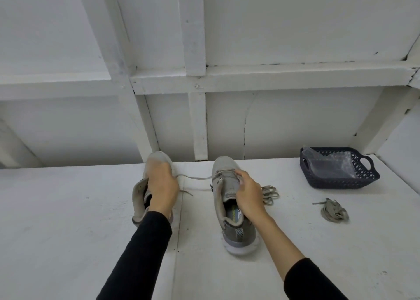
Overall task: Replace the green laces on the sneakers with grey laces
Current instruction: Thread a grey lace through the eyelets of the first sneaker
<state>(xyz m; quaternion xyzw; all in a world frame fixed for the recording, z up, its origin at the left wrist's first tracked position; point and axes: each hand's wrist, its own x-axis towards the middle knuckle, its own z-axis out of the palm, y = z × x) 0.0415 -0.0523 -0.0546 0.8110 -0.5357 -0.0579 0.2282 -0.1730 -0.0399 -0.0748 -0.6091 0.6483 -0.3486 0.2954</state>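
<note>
Two grey sneakers stand toes-away on the white table. My left hand point(161, 184) grips the top of the left sneaker point(141, 193) and hides its laces. My right hand point(248, 192) holds the tongue area of the right sneaker point(229, 199), fingers at its laced eyelets. A loose lace end point(193, 177) runs across the table between the two shoes. A bundle of laces point(270, 194) lies just right of the right sneaker, partly behind my right hand. Another bundle of greenish-grey laces point(334, 211) lies farther right.
A dark blue perforated basket point(372, 179) with a clear plastic bag inside sits at the back right of the table point(68, 209). White framed wall panels rise directly behind the table's far edge.
</note>
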